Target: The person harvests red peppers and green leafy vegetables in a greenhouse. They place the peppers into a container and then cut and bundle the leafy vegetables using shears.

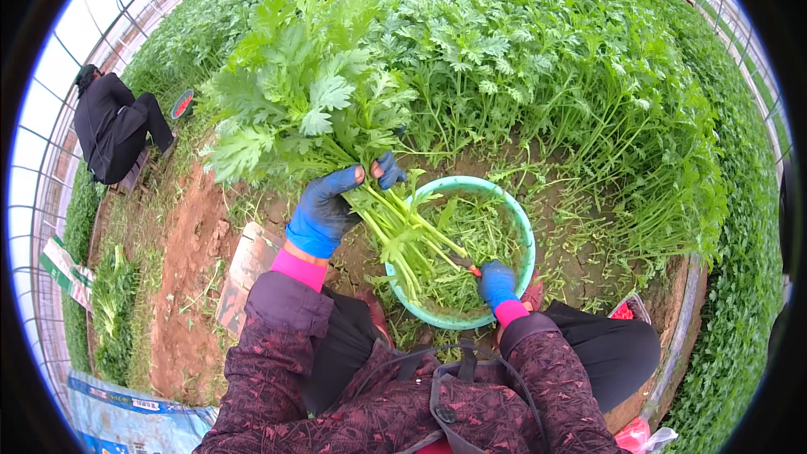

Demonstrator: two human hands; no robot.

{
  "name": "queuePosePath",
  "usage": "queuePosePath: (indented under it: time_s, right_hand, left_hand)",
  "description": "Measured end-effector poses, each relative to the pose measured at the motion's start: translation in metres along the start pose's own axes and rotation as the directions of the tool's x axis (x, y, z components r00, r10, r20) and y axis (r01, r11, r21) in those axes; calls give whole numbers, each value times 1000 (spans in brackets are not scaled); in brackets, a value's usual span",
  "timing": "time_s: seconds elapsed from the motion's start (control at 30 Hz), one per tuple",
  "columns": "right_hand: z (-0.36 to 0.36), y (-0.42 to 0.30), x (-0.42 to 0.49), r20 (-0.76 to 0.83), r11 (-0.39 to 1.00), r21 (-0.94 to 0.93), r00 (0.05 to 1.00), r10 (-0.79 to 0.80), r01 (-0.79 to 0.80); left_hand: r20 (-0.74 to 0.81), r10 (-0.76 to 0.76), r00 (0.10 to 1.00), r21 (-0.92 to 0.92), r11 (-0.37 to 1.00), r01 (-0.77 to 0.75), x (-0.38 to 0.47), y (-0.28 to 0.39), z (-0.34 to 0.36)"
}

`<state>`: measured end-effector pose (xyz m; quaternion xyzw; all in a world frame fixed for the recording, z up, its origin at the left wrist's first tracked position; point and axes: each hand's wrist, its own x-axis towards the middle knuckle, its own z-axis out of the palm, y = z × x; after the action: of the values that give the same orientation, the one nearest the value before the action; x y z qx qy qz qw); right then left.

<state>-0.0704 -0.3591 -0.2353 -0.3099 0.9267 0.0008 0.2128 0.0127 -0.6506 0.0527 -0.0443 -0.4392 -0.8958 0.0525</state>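
Note:
A large bunch of leafy chrysanthemum greens is gripped by my left hand, which wears a blue glove with bare fingertips showing. The leaves fan out up and left; the pale stems slant down to the right over a turquoise plastic basin. My right hand, also gloved in blue, is closed around a small red-handled cutting tool. Its dark blade, probably a knife's, lies against the stem ends, and its full shape is hard to make out. Loose trimmings fill the basin between my feet.
Dense standing greens grow ahead and right. A board lies on the soil at left. Beyond are a pile of cut greens, a blue printed sack and a crouching person beside a bucket. A red-filled container stands right.

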Motion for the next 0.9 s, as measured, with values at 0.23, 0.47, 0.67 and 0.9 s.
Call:
queuePosePath:
  time_s: [0.23, 0.47, 0.67, 0.9]
  right_hand:
    - [-15, -4, 6, 151, 998, 55, 988, -15, 7]
    - [-103, 18, -22, 0, 965, 250, 997, 78, -75]
    - [-175, 16, -61, 28, 196, 979, 990, 135, -55]
    - [-184, -39, -53, -103, 178, 970, 942, -319, 166]
  left_hand:
    - [-126, 103, 987, 17, 995, -102, 3, -16, -10]
    - [-269, -103, 958, -92, 992, 81, -1, -21, -26]
    - [-200, -110, 974, -12, 994, 110, -2, -25, -45]
    - [-201, -98, 975, -32, 995, 94, -7, -27, -27]
